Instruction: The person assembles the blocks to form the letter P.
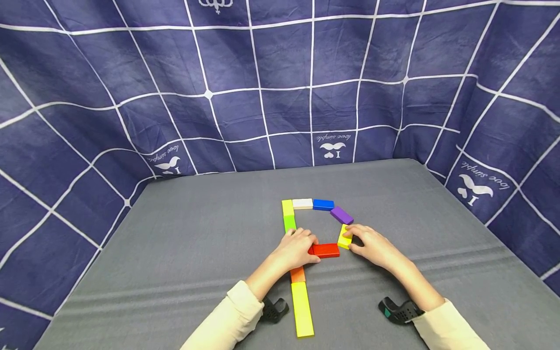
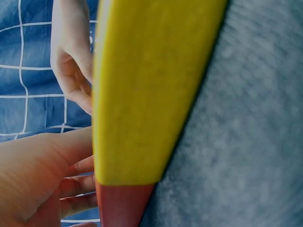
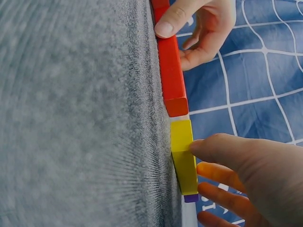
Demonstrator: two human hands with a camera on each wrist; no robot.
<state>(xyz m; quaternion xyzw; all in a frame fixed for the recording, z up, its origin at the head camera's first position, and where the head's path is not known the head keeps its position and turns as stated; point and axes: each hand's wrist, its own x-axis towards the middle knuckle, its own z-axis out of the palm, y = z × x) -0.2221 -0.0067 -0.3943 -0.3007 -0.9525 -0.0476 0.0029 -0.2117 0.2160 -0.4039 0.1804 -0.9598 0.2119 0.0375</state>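
Note:
In the head view, flat coloured blocks form an upright column with a loop at its right. My left hand (image 1: pixel 297 247) reaches over the column and holds the left part of the red block (image 1: pixel 325 251) between thumb and fingers; the right wrist view shows the thumb (image 3: pixel 165 29) on its near side. My right hand (image 1: pixel 369 243) pinches a short yellow block (image 1: pixel 344 237), which stands slightly tilted at the red block's right end. Part of the column is hidden under my left hand.
A white block (image 1: pixel 302 203), a blue block (image 1: pixel 323 204) and a purple block (image 1: pixel 341 215) curve along the loop's top. The column shows a green block (image 1: pixel 289 223), an orange block (image 1: pixel 297 274) and a long yellow block (image 1: pixel 302 310). A blue checked curtain (image 1: pixel 284 112) stands behind the grey table (image 1: pixel 197 218).

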